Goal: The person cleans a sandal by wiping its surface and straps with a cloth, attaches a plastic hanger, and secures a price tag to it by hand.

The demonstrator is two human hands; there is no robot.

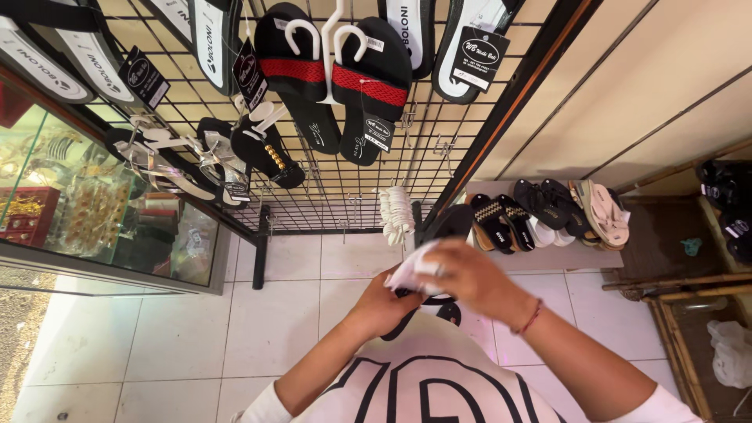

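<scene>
A person in a white printed shirt stands over a tiled floor [282, 329] in a footwear shop, both hands working at chest height on a black sandal [448, 227]. The left hand [384, 305] is clenched around the sandal's near end from below, while the right hand [470, 278], a red cord bracelet [533, 317] at its wrist, grasps a white cloth [411, 270] and presses it against the sandal's upper face. The sandal runs from the hands toward the far right, its far tip showing dark in front of the foot of a black wire display rack [329, 196]. On that rack, far and centre, hangs a pair of black sandals with red woven straps [337, 78] on white plastic hooks; to the left hang black sandals with silver straps [168, 160] and one with gold studs [270, 153]. A bundle of spare white hangers [397, 213] dangles from the rack's lower edge, just beyond the hands. Right of it, a low shelf [564, 254] carries more sandals, black, woven and beige, standing on edge. At the far left stands a glass display case [102, 211].
</scene>
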